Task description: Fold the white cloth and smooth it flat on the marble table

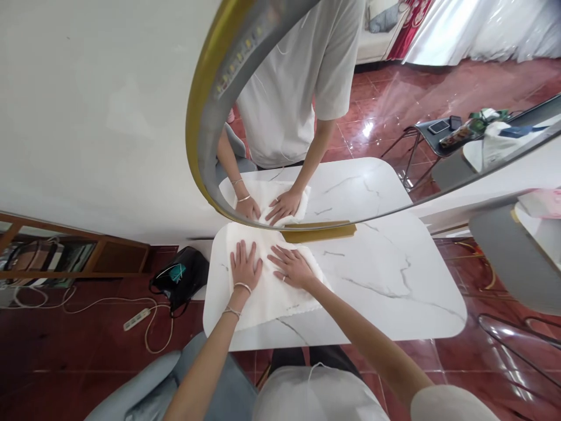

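Rests the bare left hand (245, 266) and the bare right hand (294, 269) palm down on a soft white fabric cloth (267, 301), spread across the left part of a white, grey-veined, round-cornered tabletop (385, 280). Points the left fingers straight ahead, toward a large round gold-rimmed mirror (193, 123), fanned moderately apart, with cloth under all of them and a narrow margin of it beyond the tips. Slants the right fingers inward, toward the left hand, extended and loosely parted, with cloth beneath and near its uneven far right edge. Shows a strip of bare cloth between the two hands, and a broader stretch nearer the body, behind both palms. Has no visible pinch or grip on the fabric with either hand; impossible to tell how hard each presses. Wears two thin pale bracelets (242, 285) on the left wrist and a slim ring (284, 279) on the right hand. Reflects, in the glass, both hands on the cloth.
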The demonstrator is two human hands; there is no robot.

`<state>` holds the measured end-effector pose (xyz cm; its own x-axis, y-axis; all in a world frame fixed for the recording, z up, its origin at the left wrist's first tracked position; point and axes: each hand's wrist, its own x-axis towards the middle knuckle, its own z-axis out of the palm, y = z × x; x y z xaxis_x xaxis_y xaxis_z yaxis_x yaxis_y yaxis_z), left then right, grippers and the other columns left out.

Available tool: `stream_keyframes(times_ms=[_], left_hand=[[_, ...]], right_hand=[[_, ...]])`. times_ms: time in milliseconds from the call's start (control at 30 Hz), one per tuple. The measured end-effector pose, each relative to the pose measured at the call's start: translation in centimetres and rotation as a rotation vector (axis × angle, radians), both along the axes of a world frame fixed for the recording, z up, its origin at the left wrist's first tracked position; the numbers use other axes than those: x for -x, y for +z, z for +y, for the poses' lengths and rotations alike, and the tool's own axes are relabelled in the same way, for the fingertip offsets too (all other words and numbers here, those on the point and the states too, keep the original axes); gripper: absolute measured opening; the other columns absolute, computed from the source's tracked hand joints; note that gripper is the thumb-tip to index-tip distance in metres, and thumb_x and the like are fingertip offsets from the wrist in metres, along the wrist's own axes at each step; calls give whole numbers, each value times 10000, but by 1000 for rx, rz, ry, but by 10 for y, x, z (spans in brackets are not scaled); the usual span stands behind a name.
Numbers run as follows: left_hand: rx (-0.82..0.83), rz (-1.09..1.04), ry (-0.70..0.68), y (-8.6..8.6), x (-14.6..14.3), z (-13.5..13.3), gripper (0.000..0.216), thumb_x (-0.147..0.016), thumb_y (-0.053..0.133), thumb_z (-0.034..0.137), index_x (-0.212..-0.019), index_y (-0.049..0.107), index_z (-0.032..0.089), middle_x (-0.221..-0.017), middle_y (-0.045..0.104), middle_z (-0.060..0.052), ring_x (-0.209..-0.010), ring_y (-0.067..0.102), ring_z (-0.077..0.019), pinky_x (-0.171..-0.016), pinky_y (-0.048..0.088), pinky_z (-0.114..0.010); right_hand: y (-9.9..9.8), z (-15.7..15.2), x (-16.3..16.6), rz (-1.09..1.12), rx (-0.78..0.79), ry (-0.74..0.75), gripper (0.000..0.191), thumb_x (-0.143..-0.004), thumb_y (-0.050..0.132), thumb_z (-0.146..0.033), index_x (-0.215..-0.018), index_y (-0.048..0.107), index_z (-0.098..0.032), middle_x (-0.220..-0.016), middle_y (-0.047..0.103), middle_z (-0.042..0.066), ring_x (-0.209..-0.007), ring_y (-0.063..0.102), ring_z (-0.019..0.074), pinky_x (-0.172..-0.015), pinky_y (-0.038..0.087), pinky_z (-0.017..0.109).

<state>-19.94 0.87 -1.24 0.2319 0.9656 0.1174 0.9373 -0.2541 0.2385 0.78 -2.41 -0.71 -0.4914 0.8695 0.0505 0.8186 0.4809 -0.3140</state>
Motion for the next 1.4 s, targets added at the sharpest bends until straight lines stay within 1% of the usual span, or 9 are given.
stream_keyframes(times_ms=[167, 300, 400, 567, 767, 1000, 1100, 1200, 1400], left_hand=[[-64, -23, -77, -5, 8, -60, 438, -970, 299, 231, -1343, 529, 233, -1429, 491, -83, -1410, 317, -248, -1159, 208, -506], [-97, 66, -135, -2, 3, -131, 579, -936, 399, 345, -1481, 307, 172, -1529, 319, -129, -1452, 188, -295, -1165, 145, -541], [-100, 134, -148, 4, -13, -163, 724, -891, 447, 409, -1512, 196, 134, -1560, 216, -163, -1457, 133, -342, -1156, 98, -586], [-102, 193, -176, 3, -43, -165, 737, -863, 455, 385, -1505, 218, 112, -1566, 196, -167, -1460, 85, -358, -1152, 67, -601], [-97, 203, -144, -5, -73, -122, 690, -879, 434, 411, -1483, 287, 112, -1565, 211, -160, -1467, 57, -340, -1154, 30, -591], [-12, 154, 0, -9, -129, -72, 631, -918, 397, 406, -1467, 320, 105, -1555, 236, -170, -1454, 130, -358, -1134, 136, -617], [-55, 118, 11, -13, -143, -95, 546, -959, 317, 308, -1484, 289, 160, -1551, 272, -124, -1456, 163, -308, -1143, 177, -577], [-88, 106, -116, -11, -152, -139, 562, -961, 285, 236, -1513, 193, 191, -1540, 314, -77, -1455, 190, -246, -1167, 183, -502], [-80, 125, -339, 1, -179, -199, 739, -919, 407, 462, -1521, 133, 132, -1567, 214, -129, -1462, 106, -338, -1168, 55, -555]], right_hand=[[-4, -47, 11, -6, -46, -45, 566, -969, 410, -338, -1503, 224, -332, -1592, 133, 30, -1462, 94, 296, -1153, 129, 571], [2, -99, 3, 7, -44, 50, 759, -877, 566, -257, -1493, 158, -430, -1601, 45, 56, -1449, 93, 375, -1116, 59, 667], [9, -127, -16, 44, -40, 177, 760, -861, 582, -366, -1500, 172, -395, -1600, 45, 78, -1442, 85, 398, -1099, 56, 693], [8, -135, -47, 68, -34, 281, 786, -845, 506, -617, -1504, 244, -280, -1587, 130, 110, -1446, 75, 391, -1113, 28, 680], [0, -83, -76, 49, -71, 260, 655, -922, 434, -555, -1501, 239, -319, -1578, 191, 62, -1455, 103, 333, -1145, 44, 622], [2, -27, -115, 39, -74, 224, 613, -944, 433, -505, -1494, 269, -292, -1544, 290, 71, -1453, 169, 252, -1177, 107, 527], [2, -46, -119, 43, -96, 138, 546, -963, 420, -426, -1479, 315, -285, -1550, 278, 64, -1454, 162, 264, -1174, 117, 532], [3, -85, -128, 36, -94, 118, 536, -954, 444, -392, -1468, 340, -281, -1571, 213, 62, -1456, 138, 292, -1166, 127, 551], [5, -152, -176, 2, -89, 124, 618, -932, 469, -450, -1496, 262, -303, -1586, 149, 42, -1458, 120, 307, -1141, 204, 555]])
